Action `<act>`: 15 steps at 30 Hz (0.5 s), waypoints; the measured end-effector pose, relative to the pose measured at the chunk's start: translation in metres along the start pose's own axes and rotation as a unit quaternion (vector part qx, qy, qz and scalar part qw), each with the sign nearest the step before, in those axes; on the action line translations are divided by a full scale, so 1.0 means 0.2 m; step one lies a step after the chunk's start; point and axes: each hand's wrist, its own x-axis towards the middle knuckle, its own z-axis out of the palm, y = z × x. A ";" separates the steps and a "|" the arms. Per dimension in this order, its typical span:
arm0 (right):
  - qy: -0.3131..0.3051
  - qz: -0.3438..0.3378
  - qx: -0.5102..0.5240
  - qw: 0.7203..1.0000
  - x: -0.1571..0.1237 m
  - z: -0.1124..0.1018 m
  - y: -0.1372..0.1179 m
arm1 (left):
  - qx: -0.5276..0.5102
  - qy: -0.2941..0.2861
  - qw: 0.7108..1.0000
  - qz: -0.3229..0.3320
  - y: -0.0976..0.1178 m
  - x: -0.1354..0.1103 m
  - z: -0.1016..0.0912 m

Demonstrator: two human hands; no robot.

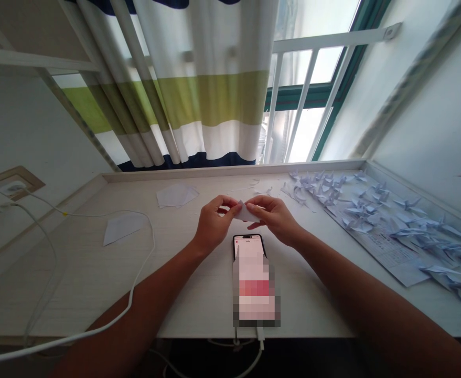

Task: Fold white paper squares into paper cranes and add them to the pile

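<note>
**Two hands pinch a small folded paper**

While the pale desk lies wide below, a phone rests flat just under the hands. Many paper cranes sit in a bunch at the right. The left hand and right hand meet above the phone. Both pinch the small folded paper between their fingertips, one at each side.

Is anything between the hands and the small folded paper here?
Nothing visible: the left hand and right hand both pinch the folded paper directly, above the phone.
</note>
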 end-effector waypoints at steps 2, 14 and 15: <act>-0.013 0.006 0.014 1.000 0.00 -0.01 0.00 | -0.049 -0.005 0.999 -0.013 -0.01 0.00 0.01; 0.026 -0.069 -0.087 0.993 -0.03 0.04 -0.02 | -0.159 -0.086 0.983 -0.041 -0.02 0.01 0.00; 0.031 -0.078 -0.103 0.991 -0.03 0.04 -0.02 | -0.149 -0.089 0.984 -0.037 -0.02 0.01 -0.01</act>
